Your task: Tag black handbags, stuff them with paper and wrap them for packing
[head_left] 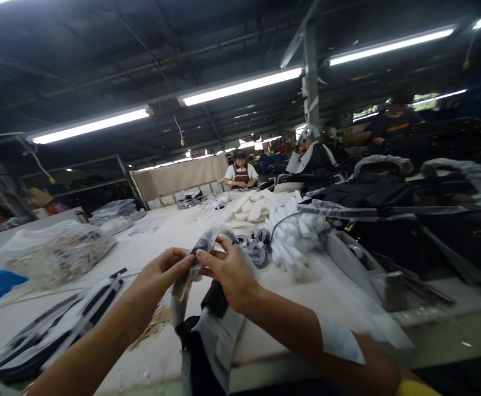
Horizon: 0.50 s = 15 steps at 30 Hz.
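A looped dark handle [180, 308] covered in clear plastic film rises in front of me from a black bag [203, 357] at the table's front edge. My left hand [158, 275] pinches the film-covered handle near its top, thumb against fingers. Close beside it, my right hand [232, 272] grips the same handle, its fingers curled over the top of the loop. A black piece [214, 300] and a pale flap hang below the right hand. Part of the loop is hidden behind my fingers, and motion blurs the bag's lower part.
White rolled foam pieces [292, 231] and coiled grey straps [259, 247] lie just beyond my hands. Black bags [364, 192] with wrapped handles crowd the right. A filled plastic bag [63, 253] and black-and-white straps [59, 324] lie left. A co-worker [241, 170] is at the far end.
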### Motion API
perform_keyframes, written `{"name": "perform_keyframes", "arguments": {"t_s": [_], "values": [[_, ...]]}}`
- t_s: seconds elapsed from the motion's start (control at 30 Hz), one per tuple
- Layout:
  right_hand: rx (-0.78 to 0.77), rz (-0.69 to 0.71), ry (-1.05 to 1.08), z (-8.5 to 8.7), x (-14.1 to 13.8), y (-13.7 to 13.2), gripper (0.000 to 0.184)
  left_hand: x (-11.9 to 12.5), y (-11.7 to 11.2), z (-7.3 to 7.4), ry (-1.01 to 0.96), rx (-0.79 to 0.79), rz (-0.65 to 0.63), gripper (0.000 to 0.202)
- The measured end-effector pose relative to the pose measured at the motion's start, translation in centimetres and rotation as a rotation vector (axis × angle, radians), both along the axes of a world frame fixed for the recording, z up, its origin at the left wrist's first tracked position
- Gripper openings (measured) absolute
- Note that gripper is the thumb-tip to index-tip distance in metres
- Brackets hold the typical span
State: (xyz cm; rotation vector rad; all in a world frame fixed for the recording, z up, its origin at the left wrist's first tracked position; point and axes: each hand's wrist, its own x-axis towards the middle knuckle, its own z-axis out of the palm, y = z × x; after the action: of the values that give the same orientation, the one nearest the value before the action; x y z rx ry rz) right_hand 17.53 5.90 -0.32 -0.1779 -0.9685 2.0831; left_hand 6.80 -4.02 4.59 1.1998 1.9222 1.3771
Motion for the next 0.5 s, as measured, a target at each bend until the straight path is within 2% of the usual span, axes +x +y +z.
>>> {"name": "perform_keyframes", "arguments": {"t_s": [0.13,0.33,0.4,0.5], "values": [[0.057,-0.009,-0.011,-0.1,0.0,0.0,0.073,-0.3,-0.2,0.5,0.045,-0.097,-0.023,0.062],[0.193,-0.04,-0.053,-1.3,-0.6,0.7,0.068,-0.6,-0.1,0.9,0.134,-0.205,0.022,0.075],[0.315,-0.082,-0.111,-1.7,-0.3,1.0,0.069,-0.7,-0.1,0.9,0.13,-0.231,0.016,0.079],[0.579,-0.214,-0.297,-2.1,1.1,1.4,0.074,-1.0,0.0,0.1,0.12,-0.225,0.056,0.086]]}}
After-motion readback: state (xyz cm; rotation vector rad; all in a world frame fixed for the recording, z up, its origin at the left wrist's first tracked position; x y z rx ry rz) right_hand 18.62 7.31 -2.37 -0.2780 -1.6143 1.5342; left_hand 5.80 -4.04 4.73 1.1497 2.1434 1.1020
